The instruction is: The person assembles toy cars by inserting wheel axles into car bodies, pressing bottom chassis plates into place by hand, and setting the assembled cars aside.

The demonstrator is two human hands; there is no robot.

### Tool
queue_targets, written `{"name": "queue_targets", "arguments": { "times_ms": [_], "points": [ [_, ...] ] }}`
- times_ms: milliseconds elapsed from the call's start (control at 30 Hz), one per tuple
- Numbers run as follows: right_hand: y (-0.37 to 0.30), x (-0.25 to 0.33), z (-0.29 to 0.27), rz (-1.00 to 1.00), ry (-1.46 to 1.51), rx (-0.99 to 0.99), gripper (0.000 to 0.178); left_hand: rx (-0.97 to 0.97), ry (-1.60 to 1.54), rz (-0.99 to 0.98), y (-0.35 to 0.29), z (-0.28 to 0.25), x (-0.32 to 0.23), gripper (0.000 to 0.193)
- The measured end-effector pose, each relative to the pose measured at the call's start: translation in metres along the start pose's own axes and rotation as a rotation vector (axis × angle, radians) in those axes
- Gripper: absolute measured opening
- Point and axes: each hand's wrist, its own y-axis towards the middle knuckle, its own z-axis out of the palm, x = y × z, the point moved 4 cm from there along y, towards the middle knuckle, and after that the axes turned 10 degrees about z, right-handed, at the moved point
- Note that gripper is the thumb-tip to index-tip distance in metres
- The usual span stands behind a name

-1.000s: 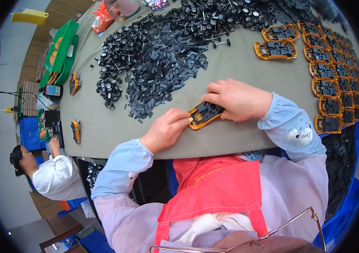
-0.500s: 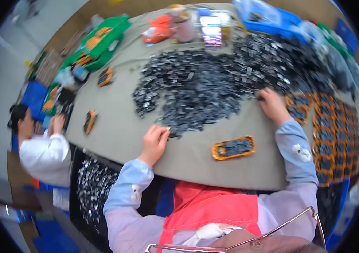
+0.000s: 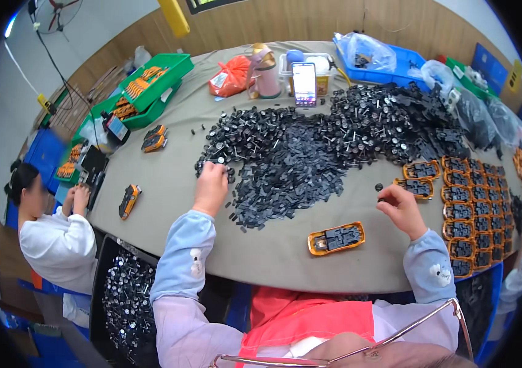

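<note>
Since neither hand touches the orange-rimmed toy car body with a black plastic insert [image 3: 336, 238], I record it as lying free on the dull grey tabletop [image 3: 261, 257], between the two hands and nearer the worker's edge. Directions take this body as the dial's centre, twelve pointing away from the worker. At ten o'clock, the bare left hand [image 3: 210, 187] is at the border of a heap of black wheels with silvery hubs and metal axles [image 3: 245, 132]; its fingers are drawn together, but I cannot tell whether they are clamped on anything. At two, the bare right hand [image 3: 400, 208] has thumb and forefinger close; whether a part is pinched there, I cannot tell. A small round black part [image 3: 379, 187] lies just beyond those tips, at one. Small dark-grey rectangular pieces [image 3: 288, 178] are heaped at eleven; rows of orange-and-black car bodies [image 3: 459, 211] lie at three. Step in hand, in my judgement: collecting parts for the central body, on which no wheels are visible. The next move appears to call for a sure pinch on each part, then a steadying hold on the body before anything is seated.
</note>
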Motion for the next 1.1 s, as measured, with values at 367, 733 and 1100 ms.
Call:
{"name": "queue_targets", "arguments": {
  "times_ms": [367,733,1100],
  "points": [
    [-0.031,-0.012,0.014,0.077,0.083,0.042,0.016,0.253,-0.817,-0.379,-0.042,-0.020,-0.085,0.013],
    [-0.044,-0.015,0.032,0.153,0.066,0.028,0.015,0.475,-0.305,0.076,-0.109,-0.033,-0.159,0.055],
    [-0.047,-0.015,0.043,0.173,0.110,0.060,0.016,0.105,-0.679,0.145,-0.069,-0.005,-0.232,0.073]
  ]
}}
